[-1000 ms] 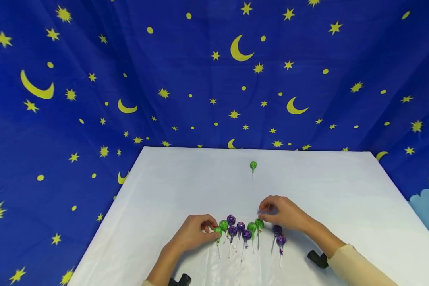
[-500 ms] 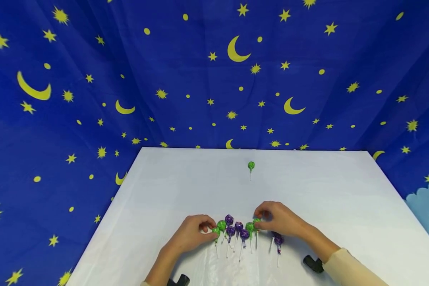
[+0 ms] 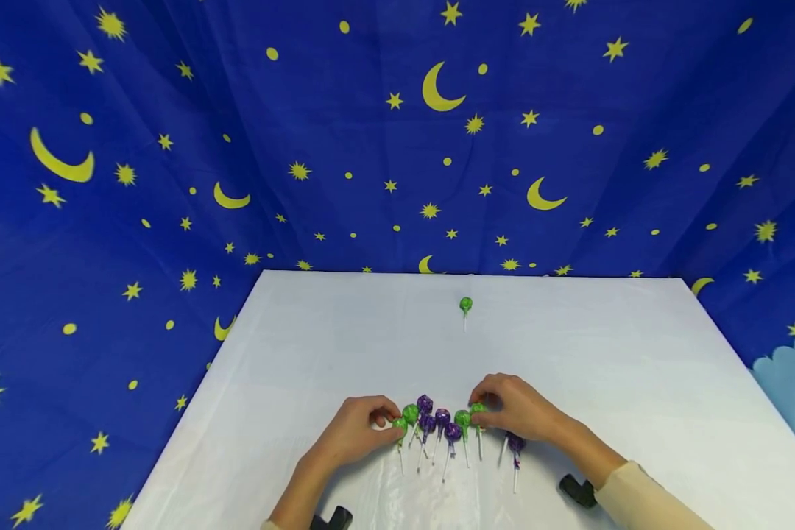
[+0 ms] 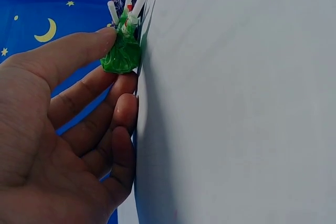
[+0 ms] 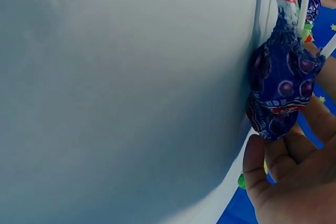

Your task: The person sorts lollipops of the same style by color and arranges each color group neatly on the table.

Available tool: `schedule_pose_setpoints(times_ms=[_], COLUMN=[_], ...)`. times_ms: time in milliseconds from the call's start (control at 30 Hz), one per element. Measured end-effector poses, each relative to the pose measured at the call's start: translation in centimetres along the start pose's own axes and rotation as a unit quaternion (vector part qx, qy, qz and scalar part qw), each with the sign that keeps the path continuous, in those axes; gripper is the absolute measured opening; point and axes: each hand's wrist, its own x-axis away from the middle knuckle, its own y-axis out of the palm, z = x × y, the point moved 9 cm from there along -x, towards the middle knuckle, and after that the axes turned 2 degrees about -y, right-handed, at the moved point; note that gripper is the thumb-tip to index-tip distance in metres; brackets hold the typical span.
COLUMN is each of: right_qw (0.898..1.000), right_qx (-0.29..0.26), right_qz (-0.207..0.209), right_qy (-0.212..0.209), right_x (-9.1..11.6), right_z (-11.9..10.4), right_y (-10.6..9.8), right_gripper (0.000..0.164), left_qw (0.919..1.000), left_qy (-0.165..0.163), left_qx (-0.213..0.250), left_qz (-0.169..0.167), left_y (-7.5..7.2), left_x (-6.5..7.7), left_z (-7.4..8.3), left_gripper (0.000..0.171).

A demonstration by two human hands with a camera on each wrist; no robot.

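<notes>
Wrapped green and purple lollipops lie bunched near the front of the white table. At the bunch's left end, my left hand [image 3: 361,428] pinches a green lollipop [image 3: 400,425] by its head; the left wrist view shows the thumb against its green wrapper [image 4: 122,56]. My right hand [image 3: 520,406] has thumb and forefinger around the head of the green lollipop [image 3: 478,409] at the right end. Between the hands sit purple lollipops [image 3: 452,431] and two more green ones [image 3: 462,419]. Two purple lollipops [image 3: 516,443] lie under the right hand, partly hidden by it.
A lone green lollipop [image 3: 466,303] lies near the back of the white table [image 3: 344,331]. Behind and left hangs a blue cloth [image 3: 344,132] with yellow moons and stars. Black wrist devices [image 3: 578,491] show beneath both forearms.
My right hand has come slightly left and down, and its fingers have closed around the rightmost green lollipop of the bunch. My left hand has stayed on its lollipop.
</notes>
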Motion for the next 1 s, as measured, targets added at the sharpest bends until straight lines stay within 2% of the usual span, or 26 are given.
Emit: schedule_pose_setpoints(times_ms=[200, 733, 1000], right_qw=[1.0, 0.999, 1.0], right_qx=[0.022, 0.029, 0.026], right_qz=[0.001, 0.012, 0.013], right_qy=[-0.013, 0.0, 0.0], right_x=[0.14, 0.61, 0.66], right_z=[-0.27, -0.02, -0.01], right_y=[-0.18, -0.42, -0.43], right_gripper=[0.024, 0.027, 0.026], left_qw=[0.9999, 0.9999, 0.9997], left_qy=[-0.008, 0.011, -0.005], left_qx=[-0.008, -0.008, 0.021], left_qz=[0.006, 0.006, 0.007], left_y=[-0.01, -0.13, -0.79], left_x=[-0.15, -0.29, -0.34], left_z=[0.01, 0.28, 0.7], left_gripper=[0.023, 0.018, 0.02])
